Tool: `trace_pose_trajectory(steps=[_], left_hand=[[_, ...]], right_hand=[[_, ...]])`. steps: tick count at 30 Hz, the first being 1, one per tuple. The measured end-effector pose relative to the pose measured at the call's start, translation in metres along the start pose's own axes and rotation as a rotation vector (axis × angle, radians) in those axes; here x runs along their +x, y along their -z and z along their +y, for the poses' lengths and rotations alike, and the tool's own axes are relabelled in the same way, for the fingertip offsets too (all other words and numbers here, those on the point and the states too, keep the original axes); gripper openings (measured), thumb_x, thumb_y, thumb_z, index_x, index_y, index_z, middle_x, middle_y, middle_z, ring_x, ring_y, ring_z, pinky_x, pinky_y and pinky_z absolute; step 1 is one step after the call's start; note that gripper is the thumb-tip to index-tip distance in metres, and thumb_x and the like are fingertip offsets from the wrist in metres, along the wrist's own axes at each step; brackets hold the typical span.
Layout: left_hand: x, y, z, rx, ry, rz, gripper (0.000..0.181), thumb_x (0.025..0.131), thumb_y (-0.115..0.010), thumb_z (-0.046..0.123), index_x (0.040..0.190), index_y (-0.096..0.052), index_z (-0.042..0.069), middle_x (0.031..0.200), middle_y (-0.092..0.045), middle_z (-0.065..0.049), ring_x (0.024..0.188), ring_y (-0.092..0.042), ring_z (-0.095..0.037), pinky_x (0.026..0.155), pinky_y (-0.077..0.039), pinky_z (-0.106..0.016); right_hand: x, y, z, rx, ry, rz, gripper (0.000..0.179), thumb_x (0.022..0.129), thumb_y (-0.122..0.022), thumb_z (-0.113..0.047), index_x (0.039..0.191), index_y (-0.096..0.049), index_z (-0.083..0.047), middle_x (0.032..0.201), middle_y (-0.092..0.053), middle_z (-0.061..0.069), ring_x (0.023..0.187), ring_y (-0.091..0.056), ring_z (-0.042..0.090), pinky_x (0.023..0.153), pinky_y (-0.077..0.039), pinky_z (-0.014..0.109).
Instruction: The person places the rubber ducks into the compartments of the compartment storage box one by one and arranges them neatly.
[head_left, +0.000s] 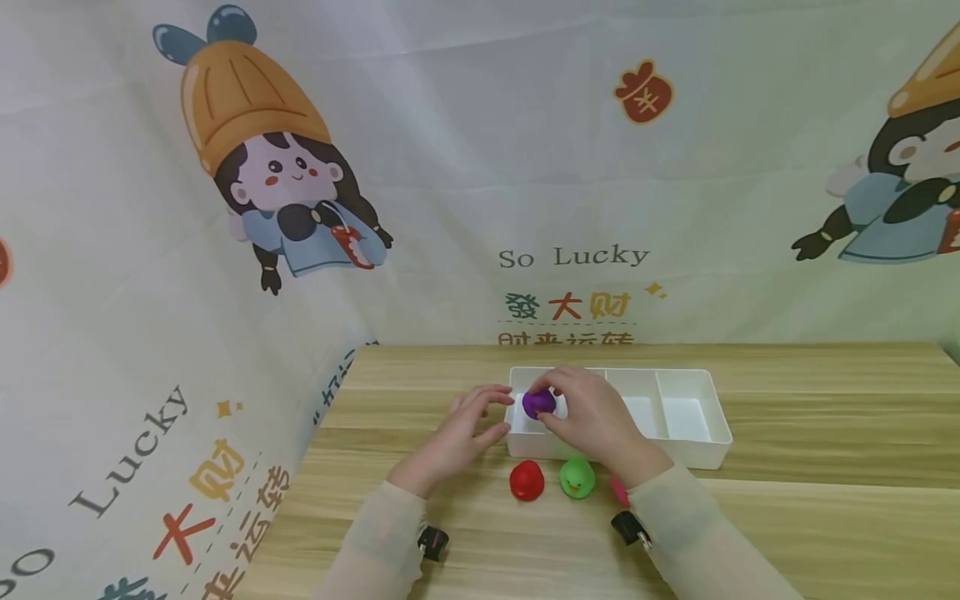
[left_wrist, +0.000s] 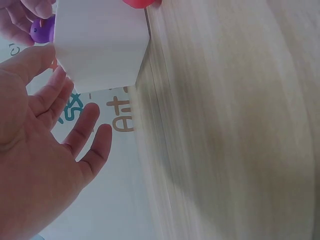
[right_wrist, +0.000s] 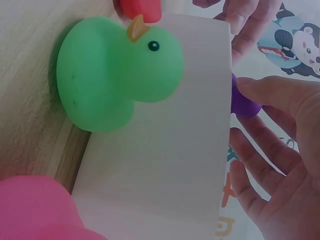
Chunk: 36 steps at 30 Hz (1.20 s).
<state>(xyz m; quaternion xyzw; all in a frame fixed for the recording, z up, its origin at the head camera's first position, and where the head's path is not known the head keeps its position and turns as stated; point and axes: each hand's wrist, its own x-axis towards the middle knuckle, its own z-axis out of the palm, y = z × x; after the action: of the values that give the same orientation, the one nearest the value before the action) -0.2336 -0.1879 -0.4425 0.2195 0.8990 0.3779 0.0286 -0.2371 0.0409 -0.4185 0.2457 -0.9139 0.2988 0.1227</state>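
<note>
Between the thumb and fingers of my right hand (head_left: 592, 414) is a purple rubber duck (head_left: 538, 405), held over the leftmost compartment of a white divided box (head_left: 693, 454). My left hand (head_left: 472, 425) is at the box's left end, fingers spread and holding nothing; whether it touches the wall I cannot tell. In front of the box stand a green rubber duck (right_wrist: 115, 75) and a red toy (head_left: 527, 481). A pink toy (right_wrist: 40, 210) sits right of the green duck, partly hidden by my right forearm in the head view.
The wooden table (head_left: 825, 433) carries the box near its back edge. A printed cloth (head_left: 450, 167) hangs behind it and along the left side. Dark wrist devices (head_left: 433, 543) show at both sleeves.
</note>
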Motion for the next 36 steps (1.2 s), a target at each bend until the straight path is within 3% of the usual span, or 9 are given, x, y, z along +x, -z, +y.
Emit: trace_pose_trajectory(steps=[11, 18, 36], left_hand=[[0.000, 0.002, 0.002, 0.006, -0.004, 0.002, 0.034, 0.103, -0.063, 0.015, 0.136, -0.058, 0.008, 0.158, -0.046, -0.008, 0.131, -0.048, -0.039, 0.108, -0.046, -0.054], [0.000, 0.001, 0.001, -0.001, -0.004, 0.004, 0.034, 0.102, -0.064, 0.014, 0.135, -0.058, 0.008, 0.157, -0.047, -0.007, 0.129, -0.049, -0.037, 0.107, -0.046, -0.053], [0.000, 0.000, 0.001, -0.006, 0.001, -0.003, 0.033, 0.103, -0.063, 0.013, 0.135, -0.058, 0.009, 0.158, -0.047, -0.007, 0.128, -0.048, -0.035, 0.107, -0.045, -0.051]], right_hand=[[0.006, -0.005, 0.000, -0.024, 0.003, -0.012, 0.027, 0.084, -0.085, -0.016, 0.108, -0.074, -0.017, 0.109, -0.074, 0.000, 0.103, -0.066, 0.022, 0.094, -0.056, 0.044], [0.013, -0.009, 0.002, -0.041, -0.044, -0.057, 0.027, 0.084, -0.086, -0.017, 0.108, -0.074, -0.018, 0.109, -0.074, -0.001, 0.102, -0.065, 0.021, 0.097, -0.053, 0.046], [0.026, -0.021, 0.008, -0.048, -0.061, -0.183, 0.023, 0.084, -0.086, -0.013, 0.104, -0.074, -0.016, 0.108, -0.077, 0.000, 0.113, -0.065, 0.026, 0.113, -0.034, 0.064]])
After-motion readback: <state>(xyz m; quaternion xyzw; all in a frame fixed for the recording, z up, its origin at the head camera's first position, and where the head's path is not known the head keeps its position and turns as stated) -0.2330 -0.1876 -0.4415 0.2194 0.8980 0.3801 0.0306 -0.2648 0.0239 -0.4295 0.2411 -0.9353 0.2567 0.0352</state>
